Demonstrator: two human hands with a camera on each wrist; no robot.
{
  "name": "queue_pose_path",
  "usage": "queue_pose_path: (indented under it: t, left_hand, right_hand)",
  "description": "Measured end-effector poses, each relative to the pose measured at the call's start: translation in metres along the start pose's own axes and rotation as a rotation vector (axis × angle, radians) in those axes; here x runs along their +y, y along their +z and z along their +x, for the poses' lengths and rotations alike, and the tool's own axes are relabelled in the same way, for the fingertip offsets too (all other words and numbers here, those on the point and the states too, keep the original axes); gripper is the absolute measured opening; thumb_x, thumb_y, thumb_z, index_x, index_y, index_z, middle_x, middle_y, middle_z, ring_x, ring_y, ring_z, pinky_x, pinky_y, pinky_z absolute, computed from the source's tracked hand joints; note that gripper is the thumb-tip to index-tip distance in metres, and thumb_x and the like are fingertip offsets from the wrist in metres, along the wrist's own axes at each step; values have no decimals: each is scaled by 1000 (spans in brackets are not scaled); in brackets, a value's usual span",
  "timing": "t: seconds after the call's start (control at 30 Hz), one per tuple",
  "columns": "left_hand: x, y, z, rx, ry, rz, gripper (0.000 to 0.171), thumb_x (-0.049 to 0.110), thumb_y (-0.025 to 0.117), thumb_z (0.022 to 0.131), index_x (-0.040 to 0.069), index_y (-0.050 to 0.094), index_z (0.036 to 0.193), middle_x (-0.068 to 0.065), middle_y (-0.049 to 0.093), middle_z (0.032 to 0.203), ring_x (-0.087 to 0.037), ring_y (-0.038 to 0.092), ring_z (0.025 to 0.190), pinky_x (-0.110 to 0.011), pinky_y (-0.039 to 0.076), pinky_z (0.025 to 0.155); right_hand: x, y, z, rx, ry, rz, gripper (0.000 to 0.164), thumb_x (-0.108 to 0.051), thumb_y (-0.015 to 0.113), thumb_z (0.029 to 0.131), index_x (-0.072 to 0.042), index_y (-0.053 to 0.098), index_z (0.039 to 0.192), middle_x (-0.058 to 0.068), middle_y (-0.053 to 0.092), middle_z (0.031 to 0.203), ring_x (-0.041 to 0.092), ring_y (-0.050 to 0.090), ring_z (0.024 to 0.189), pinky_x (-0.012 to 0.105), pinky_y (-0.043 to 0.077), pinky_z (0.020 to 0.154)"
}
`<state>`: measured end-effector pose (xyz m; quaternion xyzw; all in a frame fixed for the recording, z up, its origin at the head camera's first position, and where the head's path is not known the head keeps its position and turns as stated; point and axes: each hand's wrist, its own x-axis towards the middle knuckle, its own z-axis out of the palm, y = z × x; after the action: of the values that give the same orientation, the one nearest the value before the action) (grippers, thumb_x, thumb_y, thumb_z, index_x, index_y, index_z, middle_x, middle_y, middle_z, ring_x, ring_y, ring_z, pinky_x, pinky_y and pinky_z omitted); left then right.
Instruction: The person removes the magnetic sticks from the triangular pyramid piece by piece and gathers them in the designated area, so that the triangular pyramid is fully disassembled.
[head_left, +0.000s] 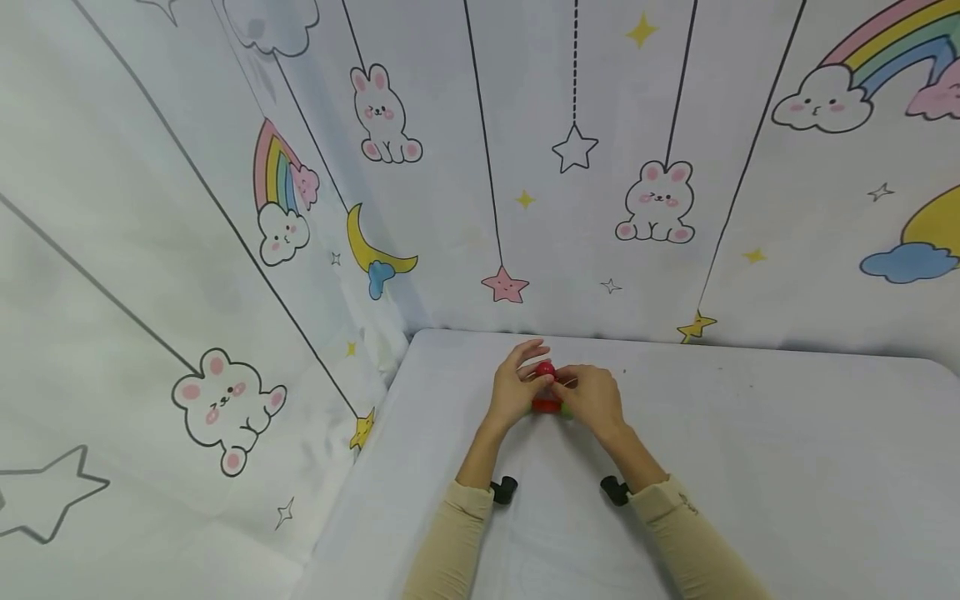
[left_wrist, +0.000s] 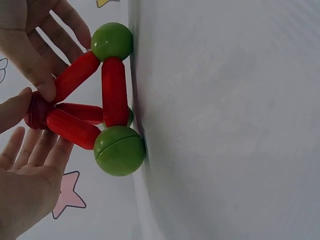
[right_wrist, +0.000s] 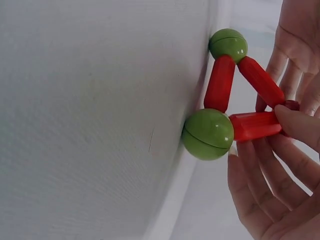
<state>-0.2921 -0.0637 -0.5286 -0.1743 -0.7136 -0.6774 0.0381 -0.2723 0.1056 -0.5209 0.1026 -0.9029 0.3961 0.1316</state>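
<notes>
A pyramid-like frame of red building rods (left_wrist: 115,92) and green balls (left_wrist: 120,151) stands on the table, with a red ball (head_left: 546,369) at its peak. My left hand (head_left: 513,392) holds that red ball, thumb against its near side and the other fingers spread behind it. From the other side, my right hand (head_left: 595,400) pinches the upper end of a red rod (right_wrist: 256,126) where it meets the red ball. Its remaining fingers reach behind the rod. In the right wrist view the red ball is mostly hidden by the right thumb (right_wrist: 297,122).
The white table (head_left: 750,467) runs under both arms, its far edge close beyond the hands. A white curtain (head_left: 450,208) printed with rabbits, stars and rainbows hangs behind and along the left. Small black devices (head_left: 504,490) sit at both wrists.
</notes>
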Motion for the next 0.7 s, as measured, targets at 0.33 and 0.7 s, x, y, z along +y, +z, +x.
queue_pose_path:
  t: [0.33, 0.7]
  left_hand:
    - [0, 1, -1, 53, -48, -27, 63, -7, 78, 87, 25, 63, 139, 0, 62, 142, -24, 71, 117, -34, 62, 82]
    - [0, -4, 2, 154, -62, 33, 59, -6, 76, 90, 26, 63, 138, -1, 56, 145, -25, 69, 117, -33, 61, 88]
  right_hand:
    - [0, 1, 0, 18, -48, -41, 22, -21, 82, 91, -3, 83, 104, 7, 80, 89, 26, 76, 78, 42, 60, 64]
    - [6, -1, -3, 31, -21, 15, 17, -15, 81, 92, -3, 81, 105, 11, 80, 96, 28, 77, 86, 45, 62, 70]
